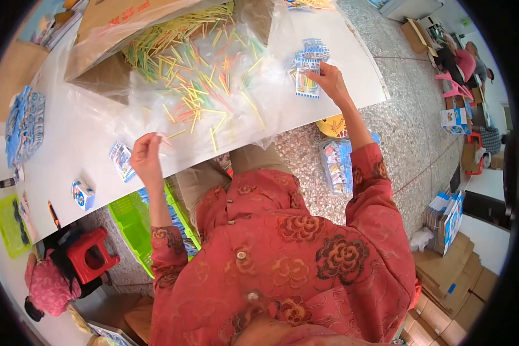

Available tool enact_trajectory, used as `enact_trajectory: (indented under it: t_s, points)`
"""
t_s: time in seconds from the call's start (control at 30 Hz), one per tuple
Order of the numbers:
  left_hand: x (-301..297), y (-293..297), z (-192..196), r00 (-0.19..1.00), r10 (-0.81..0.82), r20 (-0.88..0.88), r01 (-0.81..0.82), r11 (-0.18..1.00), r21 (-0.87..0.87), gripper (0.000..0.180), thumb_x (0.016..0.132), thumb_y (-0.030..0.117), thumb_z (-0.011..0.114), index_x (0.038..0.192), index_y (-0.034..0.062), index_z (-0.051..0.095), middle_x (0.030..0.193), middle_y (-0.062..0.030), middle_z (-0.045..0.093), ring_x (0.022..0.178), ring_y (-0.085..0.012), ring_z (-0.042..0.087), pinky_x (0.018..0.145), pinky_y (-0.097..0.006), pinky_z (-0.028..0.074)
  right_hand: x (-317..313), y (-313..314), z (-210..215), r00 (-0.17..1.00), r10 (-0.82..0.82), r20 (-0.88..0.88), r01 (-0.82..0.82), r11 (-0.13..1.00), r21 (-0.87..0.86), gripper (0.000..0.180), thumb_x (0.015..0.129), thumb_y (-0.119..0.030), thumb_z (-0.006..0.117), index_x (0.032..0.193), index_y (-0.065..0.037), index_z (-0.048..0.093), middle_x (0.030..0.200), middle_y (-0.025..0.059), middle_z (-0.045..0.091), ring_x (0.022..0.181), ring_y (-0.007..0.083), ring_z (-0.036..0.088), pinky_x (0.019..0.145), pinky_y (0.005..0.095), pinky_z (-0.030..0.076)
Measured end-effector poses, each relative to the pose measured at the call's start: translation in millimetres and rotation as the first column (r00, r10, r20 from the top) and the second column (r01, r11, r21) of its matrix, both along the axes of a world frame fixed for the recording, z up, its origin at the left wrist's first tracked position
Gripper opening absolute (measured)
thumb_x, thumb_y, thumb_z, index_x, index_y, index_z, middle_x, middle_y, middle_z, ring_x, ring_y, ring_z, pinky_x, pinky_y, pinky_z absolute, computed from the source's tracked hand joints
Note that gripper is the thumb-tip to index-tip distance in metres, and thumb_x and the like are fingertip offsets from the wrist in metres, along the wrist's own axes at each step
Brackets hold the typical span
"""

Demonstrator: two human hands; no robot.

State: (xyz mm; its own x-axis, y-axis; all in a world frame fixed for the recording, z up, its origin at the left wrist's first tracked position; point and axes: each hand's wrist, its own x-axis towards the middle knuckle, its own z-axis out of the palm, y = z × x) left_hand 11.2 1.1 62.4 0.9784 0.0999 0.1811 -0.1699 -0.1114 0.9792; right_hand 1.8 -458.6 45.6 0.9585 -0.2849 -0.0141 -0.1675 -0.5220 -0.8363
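My left hand (147,160) is raised by the table's front edge, thumb and fingers pinched on a thin pink stick (165,140). Below it, a blue-and-white packet (121,161) lies on the table. Over on the right, my right hand (332,82) has its thumb and fingers closed on the edge of a small clear packet (307,84) with blue striped ends and coloured sticks inside. More such packets (312,51) lie just behind that one. Between my hands, loose yellow, green and pink sticks (196,104) spread over clear plastic sheeting, spilling from a cardboard box (104,40) lying on its side.
A small blue-and-white box (83,194), an orange-and-black pen (53,214) and a pile of blue packets (26,127) sit on the left. Under the table edge stands a green crate (134,222). A red stool (92,254) and a person in pink (55,282) are beyond.
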Motion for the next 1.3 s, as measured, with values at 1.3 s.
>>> enact_trajectory:
  t_s: [1.3]
  points:
    - [37,165,-51,0.782,0.615,-0.099,-0.437,0.655,0.617,0.026,0.067,0.030,0.073,0.077,0.0061,0.070,0.067,-0.0060,0.066,0.061,-0.0206,0.063,0.059,-0.032,0.049,-22,150,38,0.811,0.486,0.326,-0.368,0.856,-0.363,0.021,0.079,0.011,0.052,0.093,-0.002,0.062,0.093,0.0101,0.060,0.077,0.0197,0.059,0.061,0.0255,0.046]
